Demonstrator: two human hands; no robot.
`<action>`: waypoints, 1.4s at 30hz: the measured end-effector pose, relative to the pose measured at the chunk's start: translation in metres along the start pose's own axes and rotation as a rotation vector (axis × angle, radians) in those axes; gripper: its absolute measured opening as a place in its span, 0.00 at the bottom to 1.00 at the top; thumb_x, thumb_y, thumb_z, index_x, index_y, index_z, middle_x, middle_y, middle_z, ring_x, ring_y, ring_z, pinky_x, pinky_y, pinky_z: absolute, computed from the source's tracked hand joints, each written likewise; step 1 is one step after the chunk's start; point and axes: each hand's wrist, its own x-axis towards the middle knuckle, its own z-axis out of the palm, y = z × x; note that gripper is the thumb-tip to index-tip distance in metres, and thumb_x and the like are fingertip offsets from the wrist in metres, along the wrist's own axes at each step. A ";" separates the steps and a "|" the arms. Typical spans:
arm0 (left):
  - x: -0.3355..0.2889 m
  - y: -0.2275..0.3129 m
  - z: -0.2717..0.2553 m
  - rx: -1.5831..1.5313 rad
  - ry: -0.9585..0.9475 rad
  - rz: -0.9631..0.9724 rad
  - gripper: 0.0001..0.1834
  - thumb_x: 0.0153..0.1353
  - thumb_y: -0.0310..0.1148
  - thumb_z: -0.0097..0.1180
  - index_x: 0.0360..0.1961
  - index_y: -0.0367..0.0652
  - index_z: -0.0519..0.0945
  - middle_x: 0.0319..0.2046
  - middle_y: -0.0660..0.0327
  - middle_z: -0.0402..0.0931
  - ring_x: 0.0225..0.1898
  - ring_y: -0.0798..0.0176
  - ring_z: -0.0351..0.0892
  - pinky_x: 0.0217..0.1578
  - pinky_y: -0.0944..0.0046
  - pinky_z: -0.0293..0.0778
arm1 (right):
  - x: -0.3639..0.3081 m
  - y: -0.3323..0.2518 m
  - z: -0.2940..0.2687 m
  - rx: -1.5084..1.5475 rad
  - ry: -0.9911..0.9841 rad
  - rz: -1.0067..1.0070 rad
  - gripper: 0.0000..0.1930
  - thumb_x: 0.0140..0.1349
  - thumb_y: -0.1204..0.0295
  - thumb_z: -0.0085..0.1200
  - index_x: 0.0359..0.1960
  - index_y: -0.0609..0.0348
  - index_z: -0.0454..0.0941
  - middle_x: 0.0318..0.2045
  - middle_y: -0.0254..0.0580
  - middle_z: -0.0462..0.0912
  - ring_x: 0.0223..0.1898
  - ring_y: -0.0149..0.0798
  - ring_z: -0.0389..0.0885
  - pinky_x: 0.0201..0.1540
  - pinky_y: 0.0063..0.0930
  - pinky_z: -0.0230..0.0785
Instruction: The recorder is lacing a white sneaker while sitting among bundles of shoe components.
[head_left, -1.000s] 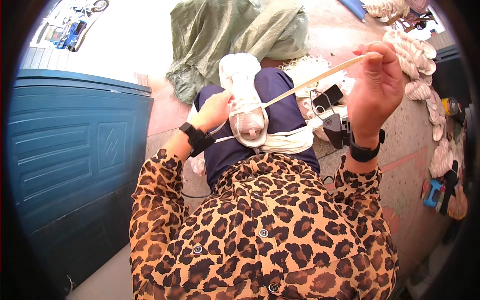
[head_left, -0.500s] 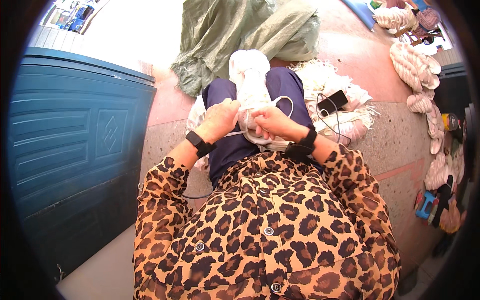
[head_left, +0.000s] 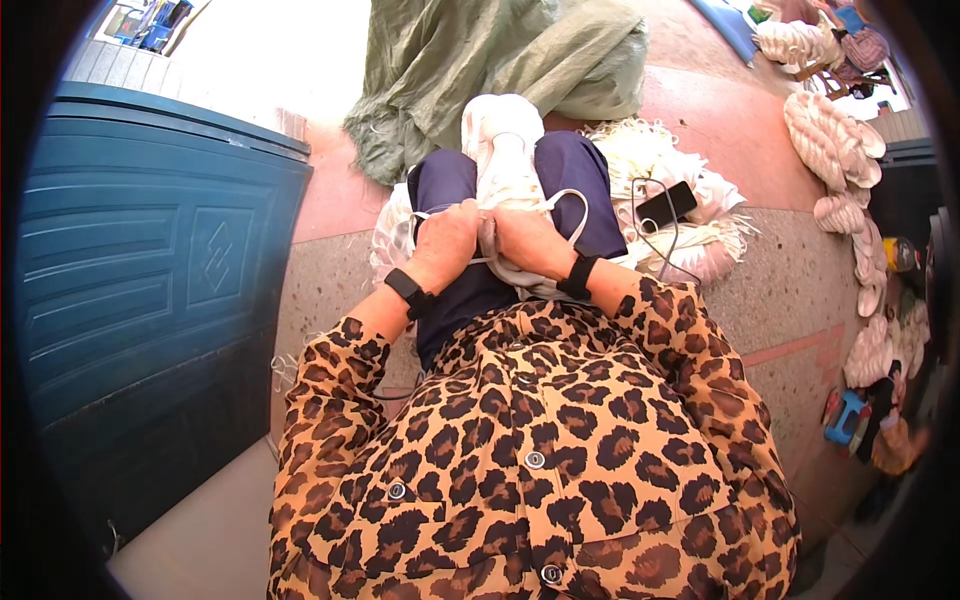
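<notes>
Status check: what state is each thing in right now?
Left hand: curled, grip hidden
Right hand: curled, close beside the left
White bundle: between the thighs
White band: looped, slack
Phone: screen dark, lying on white pile
Green sheet: rumpled
White hanks: twisted

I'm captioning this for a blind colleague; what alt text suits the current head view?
A person's left hand and right hand work close together at a white bundle between navy-trousered legs, a white band looping near the right. A leopard-print shirt fills the foreground; a black smartphone lies rightward.
</notes>
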 end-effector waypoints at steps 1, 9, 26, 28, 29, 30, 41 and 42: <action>0.000 -0.001 -0.001 0.059 0.002 -0.048 0.04 0.55 0.27 0.42 0.26 0.38 0.67 0.19 0.48 0.71 0.24 0.45 0.74 0.25 0.51 0.70 | -0.002 -0.005 -0.010 0.001 -0.002 0.000 0.08 0.49 0.73 0.46 0.25 0.66 0.73 0.24 0.59 0.76 0.29 0.57 0.76 0.33 0.44 0.67; 0.008 0.009 -0.009 0.062 0.052 -0.298 0.05 0.52 0.26 0.43 0.25 0.34 0.67 0.18 0.46 0.73 0.24 0.45 0.76 0.25 0.53 0.73 | -0.047 -0.065 -0.181 0.888 -0.287 -0.008 0.09 0.63 0.68 0.43 0.34 0.62 0.70 0.17 0.29 0.70 0.18 0.22 0.68 0.21 0.14 0.62; 0.082 0.049 -0.057 -0.914 -0.487 0.205 0.17 0.49 0.33 0.60 0.43 0.45 0.78 0.31 0.64 0.76 0.37 0.72 0.72 0.37 0.71 0.68 | -0.044 -0.114 -0.212 0.929 0.041 -0.442 0.07 0.63 0.74 0.40 0.36 0.66 0.69 0.18 0.36 0.73 0.19 0.27 0.71 0.32 0.18 0.65; 0.079 0.059 -0.061 -0.933 -0.528 0.269 0.16 0.51 0.32 0.59 0.42 0.43 0.78 0.33 0.62 0.77 0.38 0.72 0.72 0.40 0.71 0.68 | -0.037 -0.108 -0.217 0.790 0.044 -0.495 0.09 0.64 0.73 0.39 0.36 0.67 0.69 0.23 0.39 0.76 0.26 0.29 0.76 0.42 0.21 0.65; 0.078 0.059 -0.062 -1.034 -0.580 0.166 0.15 0.52 0.31 0.57 0.42 0.39 0.75 0.34 0.61 0.76 0.39 0.70 0.72 0.42 0.70 0.67 | -0.034 -0.102 -0.217 0.791 0.049 -0.494 0.09 0.64 0.73 0.39 0.36 0.67 0.69 0.23 0.39 0.76 0.26 0.29 0.76 0.42 0.21 0.65; 0.077 0.058 -0.063 -1.132 -0.631 0.059 0.15 0.53 0.29 0.55 0.42 0.34 0.73 0.35 0.60 0.76 0.40 0.68 0.72 0.43 0.69 0.67 | -0.032 -0.095 -0.216 0.628 0.251 -0.384 0.09 0.64 0.73 0.39 0.37 0.67 0.69 0.27 0.41 0.77 0.32 0.31 0.76 0.45 0.23 0.65; 0.035 -0.093 -0.094 -1.917 0.277 -0.640 0.10 0.61 0.35 0.45 0.25 0.42 0.68 0.15 0.68 0.58 0.19 0.71 0.62 0.24 0.68 0.66 | -0.038 0.036 -0.148 0.810 0.469 0.161 0.05 0.58 0.75 0.47 0.33 0.64 0.71 0.27 0.36 0.74 0.25 0.26 0.70 0.28 0.18 0.63; 0.031 -0.078 -0.091 -1.615 0.137 -0.630 0.10 0.60 0.36 0.46 0.25 0.43 0.68 0.15 0.69 0.59 0.17 0.73 0.61 0.20 0.71 0.64 | -0.044 0.044 -0.126 0.540 0.378 0.106 0.08 0.56 0.76 0.48 0.36 0.65 0.70 0.28 0.40 0.75 0.26 0.32 0.73 0.32 0.24 0.66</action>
